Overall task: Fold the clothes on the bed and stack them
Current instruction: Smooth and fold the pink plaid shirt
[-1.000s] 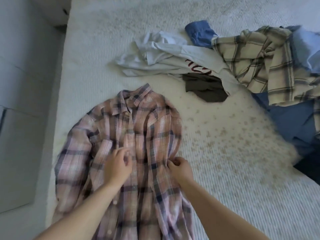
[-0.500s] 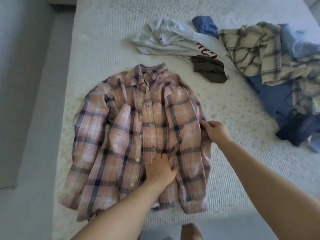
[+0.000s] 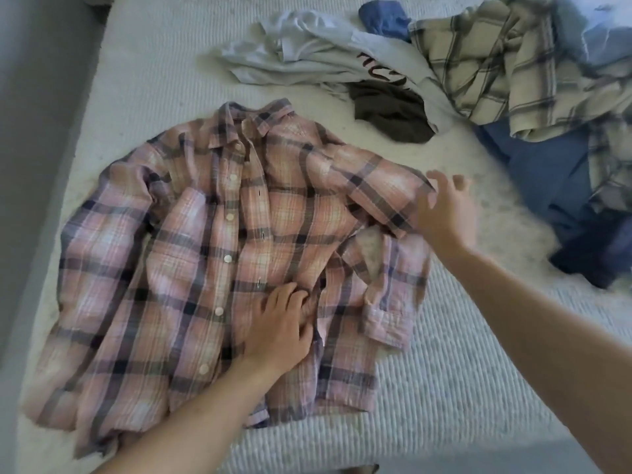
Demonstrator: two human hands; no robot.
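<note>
A pink plaid button-up shirt (image 3: pixel 205 268) lies front up on the white bed (image 3: pixel 444 388), collar pointing away from me. My left hand (image 3: pixel 280 323) presses on the lower front of the shirt beside the button placket, fingers slightly bent into the fabric. My right hand (image 3: pixel 444 213) is blurred, with its fingers spread, and it hovers at the outer edge of the shirt's right sleeve, which lies folded across the right side. I cannot tell whether the right hand touches the cloth.
A heap of unfolded clothes lies at the far right: a white T-shirt (image 3: pixel 307 46), a dark brown garment (image 3: pixel 390 111), a beige plaid shirt (image 3: pixel 478 63) and blue garments (image 3: pixel 547 172). The bed's left edge runs along a grey floor strip (image 3: pixel 34 131).
My right hand pinched the shirt's right edge before and is now spread, with the sleeve drawn outward to the right. My left hand stays pressed on the shirt front.
</note>
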